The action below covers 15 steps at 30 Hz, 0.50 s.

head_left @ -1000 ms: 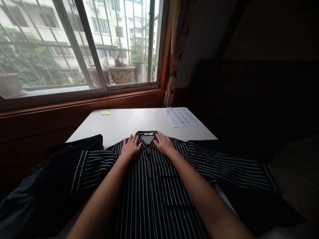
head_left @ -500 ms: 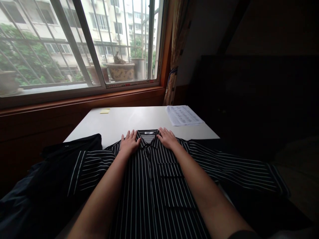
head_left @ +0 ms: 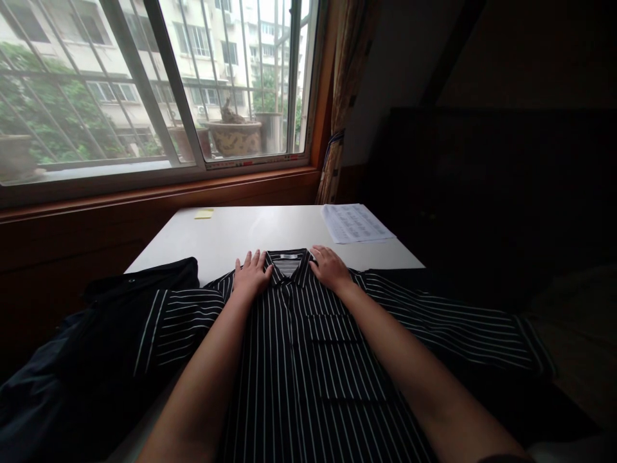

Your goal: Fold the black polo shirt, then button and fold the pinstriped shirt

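Note:
A black shirt with white stripes point(head_left: 279, 347) lies spread front side up, its collar at the far end and both sleeves out to the sides. My left hand point(head_left: 251, 273) rests flat on the shoulder just left of the collar, fingers stretched and apart. On the other side of the collar, my right hand point(head_left: 330, 267) lies on the right shoulder with its fingers extended and slightly bent. Neither hand has cloth gripped between its fingers. My forearms cover parts of the shirt's front.
Beneath the shirt is a white table point(head_left: 241, 225). A yellow sticky note point(head_left: 204, 213) lies at its far left, printed sheets point(head_left: 357, 223) at its far right. Dark folded clothes point(head_left: 144, 276) are heaped on the left. Beyond stands a barred window point(head_left: 231, 83) beside a tied curtain point(head_left: 332, 161).
My right hand has shifted slightly to the right, away from the collar, and its fingers are a little more bent. My left hand and the shirt stay almost where they were.

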Available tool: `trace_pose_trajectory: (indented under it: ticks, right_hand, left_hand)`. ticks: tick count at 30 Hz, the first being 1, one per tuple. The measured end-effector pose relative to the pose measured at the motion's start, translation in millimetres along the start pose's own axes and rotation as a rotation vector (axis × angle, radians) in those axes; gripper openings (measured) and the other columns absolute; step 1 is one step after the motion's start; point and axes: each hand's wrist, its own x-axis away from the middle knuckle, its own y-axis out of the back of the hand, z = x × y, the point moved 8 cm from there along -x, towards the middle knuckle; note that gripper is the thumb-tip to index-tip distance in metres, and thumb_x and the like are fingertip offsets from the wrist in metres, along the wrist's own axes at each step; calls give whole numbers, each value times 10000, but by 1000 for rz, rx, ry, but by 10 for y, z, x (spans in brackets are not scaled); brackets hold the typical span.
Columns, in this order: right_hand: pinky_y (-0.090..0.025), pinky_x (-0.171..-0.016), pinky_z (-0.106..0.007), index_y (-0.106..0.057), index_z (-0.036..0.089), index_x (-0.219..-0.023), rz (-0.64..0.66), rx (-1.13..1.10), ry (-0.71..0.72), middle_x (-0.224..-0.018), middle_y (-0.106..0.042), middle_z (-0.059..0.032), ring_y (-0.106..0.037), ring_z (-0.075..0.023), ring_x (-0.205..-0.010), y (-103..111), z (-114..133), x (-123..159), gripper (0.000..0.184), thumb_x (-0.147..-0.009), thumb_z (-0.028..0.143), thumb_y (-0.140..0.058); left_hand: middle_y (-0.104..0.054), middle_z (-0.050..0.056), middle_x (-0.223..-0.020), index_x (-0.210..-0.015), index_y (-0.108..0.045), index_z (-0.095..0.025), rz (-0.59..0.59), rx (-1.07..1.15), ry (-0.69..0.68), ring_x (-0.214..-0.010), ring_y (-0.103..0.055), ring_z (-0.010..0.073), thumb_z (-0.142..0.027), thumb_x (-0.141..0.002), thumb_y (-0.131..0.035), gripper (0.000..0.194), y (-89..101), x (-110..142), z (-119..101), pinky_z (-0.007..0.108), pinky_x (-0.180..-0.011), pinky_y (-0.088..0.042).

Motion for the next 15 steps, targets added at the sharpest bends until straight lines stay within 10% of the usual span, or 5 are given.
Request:
trace_pose_trajectory:
  ticks: [8, 15]
  right_hand:
    - [-447, -1060, -434, -643, 230, -1239, 91, -291, 329, -1214, -637, -85, -546, -245, -1176, 197, 956, 789, 302, -983, 312, -506]
    - [-404, -1109, -435, -588, 225, -1295, 60, -339, 183, -1256, -605, -85, -529, -238, -1205, 115, 956, 943, 336, -970, 285, -532]
  left_hand:
    - [-233, 50, -1636, -1567, -244, -279, -61, 40, -27, -1514, -158, 320, -587, -980, -229, 663, 25, 10, -21, 617, -1185, -133]
    - [-441, 147, -1499, -1436, -455, -186, -248, 91, -224, -1395, -368, 314, -292, -1002, -349, 459, 425, 276, -243, 550, -1161, -284]
